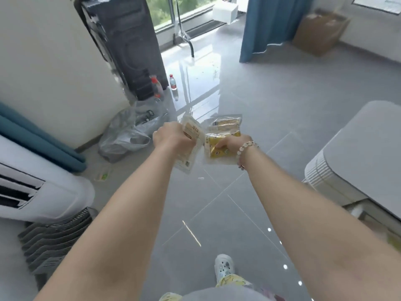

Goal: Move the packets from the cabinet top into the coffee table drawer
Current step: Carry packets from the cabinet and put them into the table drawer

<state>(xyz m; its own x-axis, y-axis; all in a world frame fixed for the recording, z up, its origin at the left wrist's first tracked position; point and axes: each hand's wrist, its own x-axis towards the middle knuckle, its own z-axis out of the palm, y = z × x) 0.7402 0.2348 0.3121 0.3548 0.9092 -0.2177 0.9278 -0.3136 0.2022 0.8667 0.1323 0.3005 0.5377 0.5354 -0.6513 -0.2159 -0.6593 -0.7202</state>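
Observation:
My left hand (pixel 171 135) grips a pale beige packet (pixel 192 144) that hangs down in front of me. My right hand (pixel 230 145), with a bead bracelet on the wrist, holds yellow packets (pixel 221 144) with clear wrapping, one fanned above the other (pixel 225 123). Both hands are held out side by side over the grey tiled floor, almost touching. A white coffee table (pixel 355 153) with a ribbed side stands at the right; a drawer or shelf beneath its top (pixel 373 216) is only partly in view.
A crumpled clear plastic bag (pixel 128 135) lies on the floor at the left, with two bottles (pixel 165 85) beyond it beside a dark cabinet (pixel 128 46). A white air conditioner unit (pixel 36 192) stands at the near left. A cardboard box (pixel 319 31) and blue curtain (pixel 267 25) are far back.

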